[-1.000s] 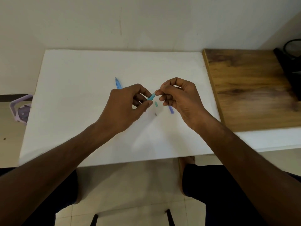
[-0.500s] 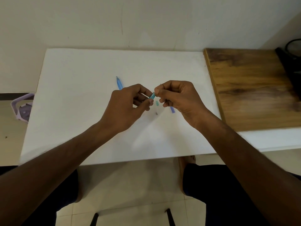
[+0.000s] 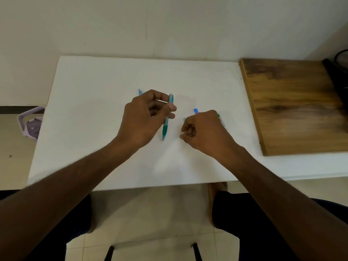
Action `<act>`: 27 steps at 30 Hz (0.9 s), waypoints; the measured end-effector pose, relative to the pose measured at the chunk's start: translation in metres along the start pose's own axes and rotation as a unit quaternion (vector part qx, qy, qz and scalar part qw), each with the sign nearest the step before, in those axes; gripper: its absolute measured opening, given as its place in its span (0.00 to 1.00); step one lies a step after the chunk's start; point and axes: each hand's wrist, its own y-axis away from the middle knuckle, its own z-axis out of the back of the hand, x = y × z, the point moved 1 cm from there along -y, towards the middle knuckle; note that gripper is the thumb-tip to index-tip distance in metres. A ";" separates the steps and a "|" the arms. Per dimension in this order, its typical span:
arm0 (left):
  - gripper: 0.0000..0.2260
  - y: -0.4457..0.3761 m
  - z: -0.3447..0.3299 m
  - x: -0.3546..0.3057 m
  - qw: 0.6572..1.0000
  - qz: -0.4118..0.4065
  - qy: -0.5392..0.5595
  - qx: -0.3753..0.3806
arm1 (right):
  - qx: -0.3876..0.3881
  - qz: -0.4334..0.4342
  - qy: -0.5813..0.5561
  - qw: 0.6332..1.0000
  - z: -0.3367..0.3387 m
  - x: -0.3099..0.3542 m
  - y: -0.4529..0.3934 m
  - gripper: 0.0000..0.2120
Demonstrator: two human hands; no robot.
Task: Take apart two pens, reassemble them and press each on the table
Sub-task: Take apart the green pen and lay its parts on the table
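My left hand (image 3: 145, 119) grips a teal pen (image 3: 166, 121) between thumb and fingers, nearly upright, with its tip touching the white table (image 3: 94, 110). My right hand (image 3: 203, 132) rests on the table just right of it. Its fingers are curled and the tips pinched together; I cannot see whether a small part sits between them. A small pale teal piece (image 3: 184, 119) lies by its knuckles. A blue pen part (image 3: 196, 110) and a green part (image 3: 219, 116) poke out from behind that hand. The end of a blue pen piece (image 3: 139, 91) shows behind my left hand.
A wooden board (image 3: 293, 102) covers the table's right side, with a dark object (image 3: 339, 72) at its far right edge. A lilac stool (image 3: 31, 122) stands on the floor to the left. A wall runs along the table's back edge.
My hands have separated. The left now holds the teal pen upright with its tip on the table; the right has dropped to the table among the loose parts.
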 end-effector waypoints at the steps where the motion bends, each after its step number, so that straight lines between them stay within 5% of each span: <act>1: 0.09 0.000 0.000 0.000 1.000 -0.001 -0.002 0.001 | 0.001 -0.001 0.016 1.000 0.000 0.003 0.000 0.08; 10: 0.09 0.003 0.000 -0.001 0.999 -0.013 -0.033 0.008 | 0.013 0.052 0.070 0.996 0.000 0.012 0.002 0.07; 13: 0.09 0.002 0.000 -0.003 0.998 -0.023 -0.051 0.011 | -0.060 0.034 -0.071 0.995 0.014 0.006 -0.001 0.04; 18: 0.07 0.003 -0.002 -0.002 0.996 -0.043 -0.079 0.023 | -0.127 -0.041 -0.343 0.930 0.029 -0.002 -0.006 0.01; 27: 0.06 0.003 -0.004 0.001 0.991 -0.070 -0.109 0.044 | -0.120 -0.032 -0.437 0.891 0.030 -0.004 -0.005 0.05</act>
